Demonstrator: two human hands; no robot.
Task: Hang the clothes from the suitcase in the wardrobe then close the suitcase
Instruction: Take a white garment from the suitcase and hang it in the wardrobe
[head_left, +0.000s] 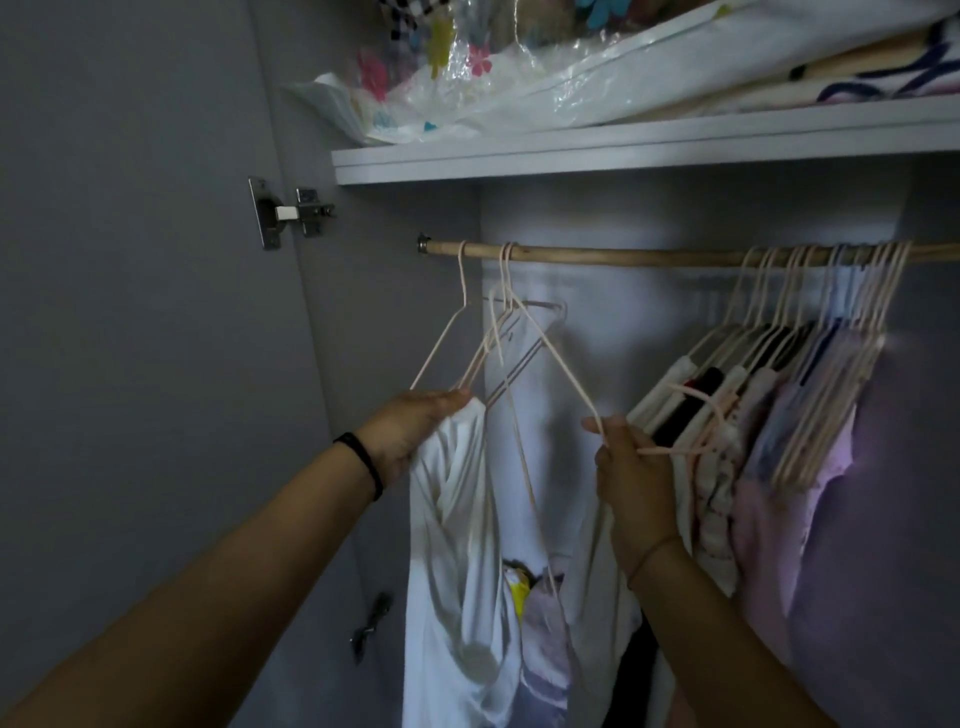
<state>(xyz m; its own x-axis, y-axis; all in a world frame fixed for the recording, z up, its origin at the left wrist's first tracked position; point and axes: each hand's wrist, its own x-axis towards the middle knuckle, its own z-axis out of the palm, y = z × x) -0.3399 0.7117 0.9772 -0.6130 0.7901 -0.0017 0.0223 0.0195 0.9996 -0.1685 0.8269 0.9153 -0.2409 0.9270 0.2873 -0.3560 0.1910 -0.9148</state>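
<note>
Our left hand (415, 431) grips a bunched white garment (457, 545) below the wooden rail (623, 255), fingers curled round the cloth. Further right along the rail, a row of clothes (753, 415) already hangs. Our right hand (631, 467) pinches a pale wire hanger (553, 356) hooked on the rail. We judge the creased garment not yet hung; the suitcase, out of view, remains to close.

Wardrobe (675, 208): grey interior, white shelf (623, 150) across upper frame.
Door (130, 260): left, metal hinge (291, 213).
Light: dim, purplish lower right.
</note>
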